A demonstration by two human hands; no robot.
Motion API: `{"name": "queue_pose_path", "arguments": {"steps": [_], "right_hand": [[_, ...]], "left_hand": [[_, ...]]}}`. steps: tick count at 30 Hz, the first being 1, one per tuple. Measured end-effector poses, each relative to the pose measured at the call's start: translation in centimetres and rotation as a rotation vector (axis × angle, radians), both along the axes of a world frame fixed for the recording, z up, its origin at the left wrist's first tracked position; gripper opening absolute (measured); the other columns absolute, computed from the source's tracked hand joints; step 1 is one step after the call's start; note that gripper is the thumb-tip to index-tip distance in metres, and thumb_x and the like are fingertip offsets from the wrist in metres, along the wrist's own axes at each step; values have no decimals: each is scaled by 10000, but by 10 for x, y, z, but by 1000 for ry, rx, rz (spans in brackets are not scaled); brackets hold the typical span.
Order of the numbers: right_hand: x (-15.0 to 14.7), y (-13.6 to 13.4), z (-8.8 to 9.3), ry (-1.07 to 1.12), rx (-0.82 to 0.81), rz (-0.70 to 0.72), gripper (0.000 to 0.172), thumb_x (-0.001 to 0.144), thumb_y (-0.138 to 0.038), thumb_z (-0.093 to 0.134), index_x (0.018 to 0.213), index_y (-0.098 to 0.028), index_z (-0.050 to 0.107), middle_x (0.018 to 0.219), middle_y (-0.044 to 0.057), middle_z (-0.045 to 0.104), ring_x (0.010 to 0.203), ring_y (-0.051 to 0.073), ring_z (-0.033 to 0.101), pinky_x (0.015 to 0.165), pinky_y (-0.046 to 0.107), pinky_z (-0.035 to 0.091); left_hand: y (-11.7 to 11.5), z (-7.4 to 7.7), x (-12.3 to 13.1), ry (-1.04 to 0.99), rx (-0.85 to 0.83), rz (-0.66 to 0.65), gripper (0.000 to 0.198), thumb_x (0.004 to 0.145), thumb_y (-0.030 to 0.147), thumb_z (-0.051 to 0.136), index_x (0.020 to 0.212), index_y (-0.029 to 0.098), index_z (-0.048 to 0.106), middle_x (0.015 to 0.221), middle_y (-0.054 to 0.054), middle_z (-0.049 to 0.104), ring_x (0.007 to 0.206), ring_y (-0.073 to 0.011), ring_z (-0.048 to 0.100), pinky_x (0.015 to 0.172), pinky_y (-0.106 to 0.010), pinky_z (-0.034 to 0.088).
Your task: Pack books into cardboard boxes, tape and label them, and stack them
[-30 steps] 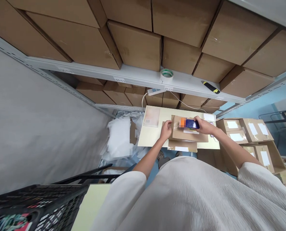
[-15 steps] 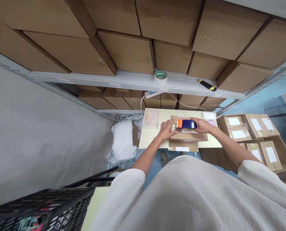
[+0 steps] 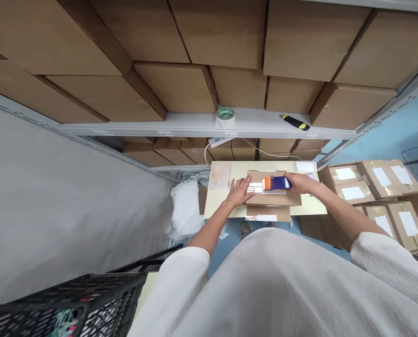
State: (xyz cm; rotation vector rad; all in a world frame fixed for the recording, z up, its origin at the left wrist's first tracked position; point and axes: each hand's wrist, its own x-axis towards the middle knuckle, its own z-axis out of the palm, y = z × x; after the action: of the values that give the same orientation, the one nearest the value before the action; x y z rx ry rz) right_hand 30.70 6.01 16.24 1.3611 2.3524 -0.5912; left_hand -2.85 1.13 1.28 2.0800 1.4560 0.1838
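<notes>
A cardboard box (image 3: 275,200) lies on the pale yellow table (image 3: 214,201). My right hand (image 3: 300,182) grips a blue and orange tape dispenser (image 3: 281,182) that rests over the box's top. Shiny clear tape (image 3: 254,187) runs along the top from the box's left end to the dispenser. At that left end my left hand (image 3: 240,191) lies with fingers apart, pressing the box's edge. Another box with a white label (image 3: 267,217) sits at the table's front edge, below the first.
Boxes (image 3: 237,89) fill the shelf above, where a tape roll (image 3: 225,116) and a box cutter (image 3: 295,122) lie. Labelled boxes (image 3: 353,192) stand at the right. White plastic bags (image 3: 186,206) are at the left, and a black crate (image 3: 100,299) is at lower left.
The tape dispenser has moved a little to the right across the box top, leaving a longer strip of tape behind it. My left hand stays at the box's left end.
</notes>
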Motion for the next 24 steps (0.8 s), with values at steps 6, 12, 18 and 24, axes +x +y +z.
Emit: {"name": "queue_pose_path", "arguments": {"steps": [6,12,18,24], "right_hand": [[95,-5,-9,-6,53,-39,359,893,-261,767,1222,-246,623,1215,117,769,1011,289,735,710,304,443],[189,-12,-31,0,58,-57,343,883,-270,763,1189,-223,616,1220,147,751,1026,293,727,740,310,459],[233,-20,-50,69,32,-96,328,859,-240,759,1153,-215,616,1158,135,746,958,279,720,758,315,476],[238,-16,-64,119,16,-93,354,830,-255,789,1140,-222,620,1159,130,744,979,289,728,775,320,494]], "left_hand": [[3,0,-2,27,-29,10,947,1061,650,523,1833,314,90,1877,-80,265,1683,-422,326,1388,-672,105],[5,0,-3,59,-50,18,984,1044,649,548,1835,294,82,1881,-106,237,1685,-433,326,1379,-674,148],[6,1,-2,115,-72,22,986,1043,635,544,1836,280,78,1878,-113,242,1690,-417,334,1383,-649,163],[7,2,-1,163,-83,26,997,1039,630,545,1837,289,54,1877,-113,242,1689,-410,345,1377,-635,185]]}}
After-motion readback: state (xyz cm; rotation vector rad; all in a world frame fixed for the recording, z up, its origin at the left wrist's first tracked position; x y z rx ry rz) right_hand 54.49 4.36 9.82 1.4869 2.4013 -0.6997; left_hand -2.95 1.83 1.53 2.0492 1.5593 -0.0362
